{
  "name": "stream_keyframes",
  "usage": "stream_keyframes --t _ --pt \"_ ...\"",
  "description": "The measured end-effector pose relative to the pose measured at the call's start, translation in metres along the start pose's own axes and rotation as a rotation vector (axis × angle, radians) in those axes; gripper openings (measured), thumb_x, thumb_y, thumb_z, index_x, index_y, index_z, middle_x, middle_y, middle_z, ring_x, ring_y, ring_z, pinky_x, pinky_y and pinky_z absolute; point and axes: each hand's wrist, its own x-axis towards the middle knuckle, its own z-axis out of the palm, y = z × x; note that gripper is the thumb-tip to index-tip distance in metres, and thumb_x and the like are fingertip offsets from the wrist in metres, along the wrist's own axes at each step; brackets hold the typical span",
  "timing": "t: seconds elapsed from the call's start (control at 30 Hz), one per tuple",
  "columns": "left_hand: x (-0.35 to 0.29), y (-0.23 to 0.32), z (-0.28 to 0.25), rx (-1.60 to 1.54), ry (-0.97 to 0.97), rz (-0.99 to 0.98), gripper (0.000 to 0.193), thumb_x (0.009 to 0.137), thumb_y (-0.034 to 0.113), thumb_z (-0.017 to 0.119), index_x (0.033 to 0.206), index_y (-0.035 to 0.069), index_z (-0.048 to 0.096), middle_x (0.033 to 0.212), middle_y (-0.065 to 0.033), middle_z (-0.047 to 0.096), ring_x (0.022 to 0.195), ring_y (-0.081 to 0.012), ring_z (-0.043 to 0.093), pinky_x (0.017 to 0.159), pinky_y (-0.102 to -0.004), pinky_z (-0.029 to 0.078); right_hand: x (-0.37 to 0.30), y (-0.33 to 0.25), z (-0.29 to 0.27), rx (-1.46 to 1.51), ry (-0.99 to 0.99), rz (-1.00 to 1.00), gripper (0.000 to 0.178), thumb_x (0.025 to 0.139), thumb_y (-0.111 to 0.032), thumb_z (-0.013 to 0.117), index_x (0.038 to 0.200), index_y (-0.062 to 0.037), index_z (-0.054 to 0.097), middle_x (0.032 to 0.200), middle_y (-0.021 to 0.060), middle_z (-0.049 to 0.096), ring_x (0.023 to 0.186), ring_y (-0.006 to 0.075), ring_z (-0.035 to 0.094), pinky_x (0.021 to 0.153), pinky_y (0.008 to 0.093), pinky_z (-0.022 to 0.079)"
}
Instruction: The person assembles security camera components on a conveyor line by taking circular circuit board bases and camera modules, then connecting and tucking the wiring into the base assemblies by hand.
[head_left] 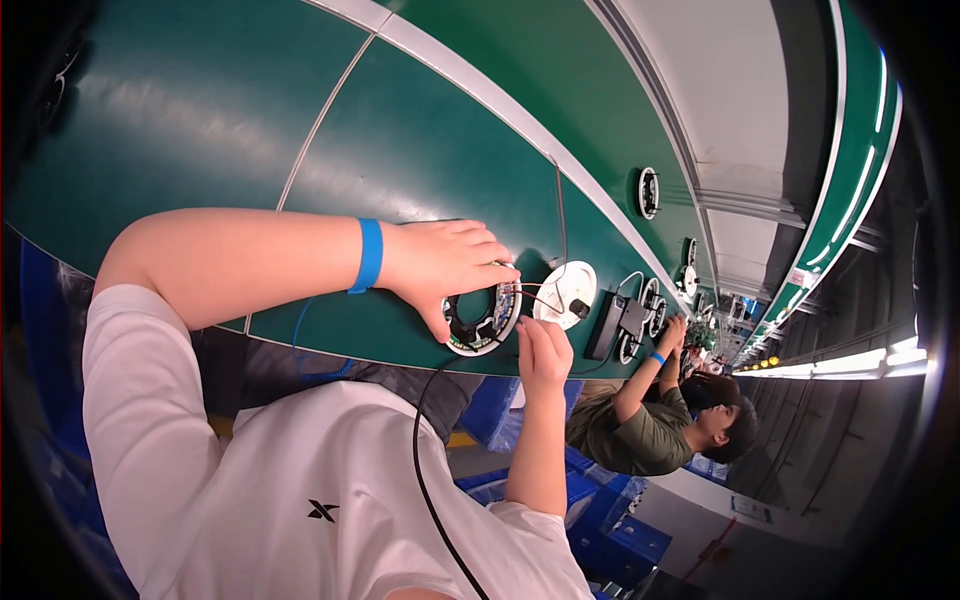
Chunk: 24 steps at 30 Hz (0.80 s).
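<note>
Steady the ring-shaped housing by its rim with the left hand, keeping pressure off the exposed circuitry, and leave the thin leads slack while the right hand works beside them. The left grip clasps the housing, thumb at its left side and fingers reaching over the far rim. The right grip has its fingertips drawn together at the housing's right side; whether they pinch a lead cannot be told. The housing sits close to the near edge of the worktop, with a white round cover just to its right. It has a pale outer rim, a populated circuit board inside and a dark-edged central opening.
</note>
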Motion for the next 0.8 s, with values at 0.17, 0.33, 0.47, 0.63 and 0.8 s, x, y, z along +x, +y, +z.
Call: stream_keyframes --t 0.17,0.33,0.47,0.63,0.8 --pt "0.0 -0.002 0.002 0.01 0.022 0.032 0.107 0.065 0.055 0.09 0.146 -0.001 0.049 0.141 -0.021 0.053 0.134 -0.0372 0.049 0.117 -0.0461 0.037 0.031 0.002 -0.007 0.211 -0.324 0.44 0.009 0.094 -0.004 0.072 0.099 0.0029 0.074 0.076 0.0112 0.068 0.064 0.0173 0.062 0.061 0.0327 0.049" --pt "-0.001 -0.001 0.002 -0.004 -0.002 0.014 0.107 0.062 0.052 0.092 0.147 0.004 0.049 0.144 -0.0187 0.051 0.136 -0.0375 0.048 0.118 -0.0466 0.036 0.057 0.01 -0.011 0.407 -0.439 0.535 0.014 0.1 -0.008 0.068 0.107 0.0015 0.076 0.077 0.0019 0.066 0.07 0.0081 0.057 0.063 0.0257 0.046" --pt "-0.002 -0.002 0.004 -0.018 0.017 0.027 0.105 0.062 0.052 0.092 0.146 0.004 0.05 0.143 -0.0185 0.052 0.134 -0.0373 0.049 0.117 -0.0454 0.037 0.063 0.012 -0.015 0.542 -0.583 0.684 0.017 0.103 -0.01 0.064 0.11 -0.0003 0.076 0.077 -0.0013 0.063 0.07 0.0066 0.055 0.063 0.0239 0.045" --pt "-0.002 -0.002 0.007 -0.031 0.017 0.015 0.105 0.063 0.052 0.091 0.147 0.004 0.05 0.143 -0.0186 0.052 0.133 -0.0372 0.05 0.117 -0.0451 0.037 0.061 0.013 -0.013 0.687 -0.511 0.828 0.017 0.103 -0.01 0.064 0.108 0.0014 0.075 0.075 -0.002 0.063 0.062 0.0037 0.049 0.054 0.0212 0.037" --pt "0.001 -0.002 0.008 0.012 0.004 0.011 0.105 0.063 0.052 0.091 0.147 0.005 0.049 0.144 -0.0186 0.051 0.134 -0.0372 0.049 0.117 -0.0452 0.036 0.056 0.013 -0.011 0.569 -0.594 0.928 0.014 0.1 -0.009 0.068 0.093 0.0016 0.072 0.065 -0.0029 0.063 0.052 0.0025 0.044 0.048 0.0215 0.034"
